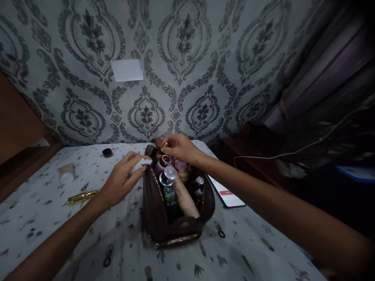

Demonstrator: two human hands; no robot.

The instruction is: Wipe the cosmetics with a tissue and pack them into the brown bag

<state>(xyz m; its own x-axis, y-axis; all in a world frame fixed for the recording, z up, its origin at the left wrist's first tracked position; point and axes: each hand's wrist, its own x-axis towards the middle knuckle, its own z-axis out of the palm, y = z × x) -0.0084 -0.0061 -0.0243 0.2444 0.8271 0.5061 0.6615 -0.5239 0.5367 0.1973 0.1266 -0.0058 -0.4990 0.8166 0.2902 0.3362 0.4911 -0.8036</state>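
Note:
A dark brown zip bag (152,210) stands open on the patterned cloth, full of bottles and tubes. Among them are a beige tube (186,197), a green bottle (169,194) and a clear round cap (170,173). My left hand (124,177) is closed on a crumpled white cloth (140,165) at the bag's left edge. Over the far end of the bag, my right hand (180,147) pinches a small gold item (165,144) between thumb and fingers.
Left of the bag lie a gold tube (82,197), a beige tube with a white cap (67,173) and a black round lid (107,152). A lit phone (230,197) lies to the right. Patterned wallpaper rises behind, with a white paper (127,70) on it.

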